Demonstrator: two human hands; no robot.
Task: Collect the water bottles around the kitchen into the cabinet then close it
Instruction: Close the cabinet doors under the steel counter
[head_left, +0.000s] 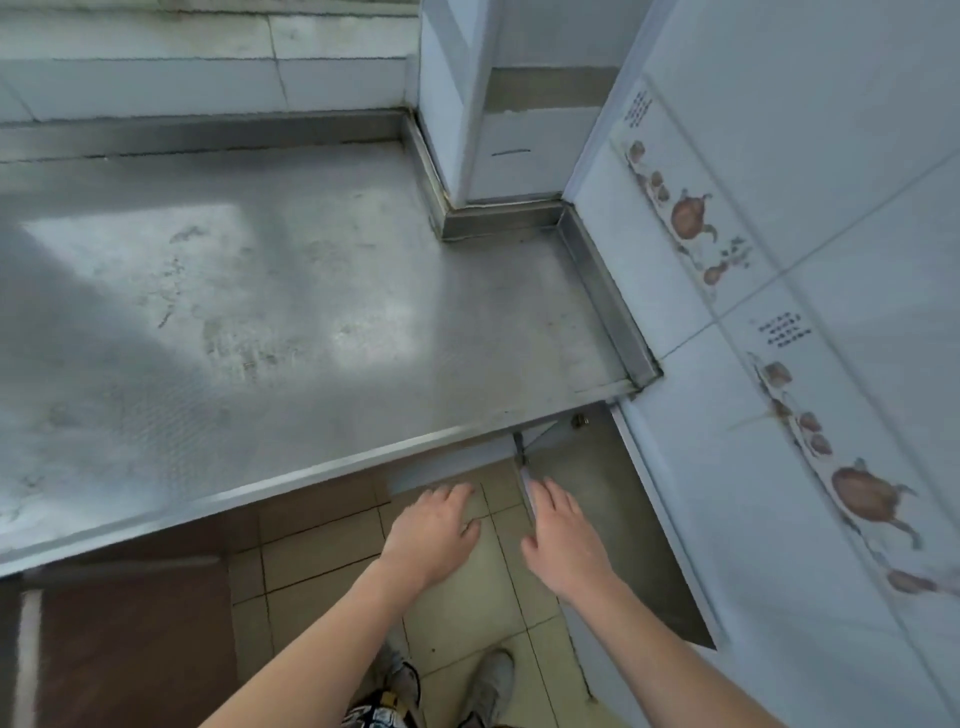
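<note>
Two bare hands reach down below the front edge of the steel counter (270, 291), toward the cabinet doors underneath it. The left hand (434, 535) has its fingers straight and slightly spread, their tips at the lower edge of the left door (447, 470), which looks nearly shut under the counter; it holds nothing. The right hand (563, 545) also has its fingers straight and close together, with the fingertips touching the edge of the right door (613, 519), which stands swung out from under the counter toward the tiled wall (810, 218). Neither hand pinches or curls round anything.

No water bottles show anywhere: none on the counter, none on the floor (467, 613) below it, none in either hand. Judging by that and by the hands on the doors, the collecting seems finished and the closing is the step in hand; the right door has yet to be pushed home, and perhaps the left as well.

Much is hidden. The counter covers the inside of the cabinet, so whether bottles stand in there cannot be told. The hinge side of the right door and a small dark fitting under the counter's corner are hard to make out. Shoes (493, 680) show at the bottom, partly cut off.
</note>
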